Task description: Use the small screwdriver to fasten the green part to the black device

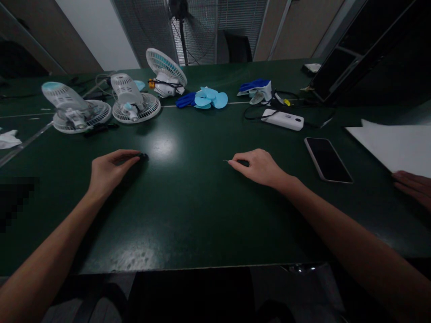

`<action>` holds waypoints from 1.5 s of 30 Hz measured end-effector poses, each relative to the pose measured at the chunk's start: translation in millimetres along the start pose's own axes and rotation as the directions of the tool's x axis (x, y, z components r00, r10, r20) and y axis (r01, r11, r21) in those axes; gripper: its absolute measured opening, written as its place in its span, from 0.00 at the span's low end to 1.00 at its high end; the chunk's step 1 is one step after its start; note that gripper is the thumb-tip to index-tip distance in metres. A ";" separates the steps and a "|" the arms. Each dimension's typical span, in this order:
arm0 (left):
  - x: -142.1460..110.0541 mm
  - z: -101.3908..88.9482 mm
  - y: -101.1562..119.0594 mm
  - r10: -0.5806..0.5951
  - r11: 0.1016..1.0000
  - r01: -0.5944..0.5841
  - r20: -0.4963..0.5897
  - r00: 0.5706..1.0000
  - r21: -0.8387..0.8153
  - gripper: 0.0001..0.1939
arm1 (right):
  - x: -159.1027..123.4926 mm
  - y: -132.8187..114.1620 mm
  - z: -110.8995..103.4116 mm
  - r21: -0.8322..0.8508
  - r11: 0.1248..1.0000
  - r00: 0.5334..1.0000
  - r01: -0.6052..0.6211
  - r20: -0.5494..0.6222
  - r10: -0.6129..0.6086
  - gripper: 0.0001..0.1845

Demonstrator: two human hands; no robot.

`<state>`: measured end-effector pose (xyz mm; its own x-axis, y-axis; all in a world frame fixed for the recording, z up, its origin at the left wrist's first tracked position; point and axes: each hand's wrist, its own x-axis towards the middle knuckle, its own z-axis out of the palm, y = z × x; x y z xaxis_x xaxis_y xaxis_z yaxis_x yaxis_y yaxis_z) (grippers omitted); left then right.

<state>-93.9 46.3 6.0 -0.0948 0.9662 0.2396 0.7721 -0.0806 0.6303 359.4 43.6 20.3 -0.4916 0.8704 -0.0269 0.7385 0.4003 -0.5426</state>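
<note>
Over the left half of the green table (182,193), my left hand (109,168) pinches a small black piece (144,156) between thumb and fingertips; its kind is too small to make out. My right hand (259,166) is closed in a pinch right of the middle. From its fingertips a thin, pale, pin-like piece (225,160) points left. The two hands are well apart. A phone (328,159) lies to the right of my right hand, screen up and dark.
Small white fans (138,107) and a light blue fan blade (210,98) stand along the back left. A white power strip (283,119) and blue-and-white gloves (257,89) lie at the back right. Another person's hand (414,186) rests by white paper (404,148).
</note>
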 end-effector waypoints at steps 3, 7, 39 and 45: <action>0.0 -0.3 -0.1 -0.009 1.000 0.009 -0.001 1.000 -0.005 0.22 | 0.1 -0.1 0.0 0.001 1.000 1.000 -0.005 0.001 0.005 0.23; -0.3 -1.3 0.8 -0.006 1.000 0.006 0.012 1.000 0.002 0.22 | -0.2 -0.8 -0.4 0.000 1.000 1.000 -0.008 0.010 0.008 0.23; 23.2 -5.6 0.2 -0.390 0.871 0.419 0.159 0.907 -0.255 0.19 | -0.6 -3.4 -1.5 0.007 1.000 1.000 -0.002 0.005 0.002 0.22; 21.5 -2.9 3.5 -0.408 0.857 0.430 0.137 0.903 -0.283 0.18 | 0.1 -1.5 0.1 -0.009 1.000 1.000 -0.009 -0.002 0.009 0.22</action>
<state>-95.0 66.1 15.5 -0.3146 0.9386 -0.1417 0.4437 0.2773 0.8522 358.2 43.0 21.1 -0.4839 0.8746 -0.0301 0.7470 0.3949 -0.5349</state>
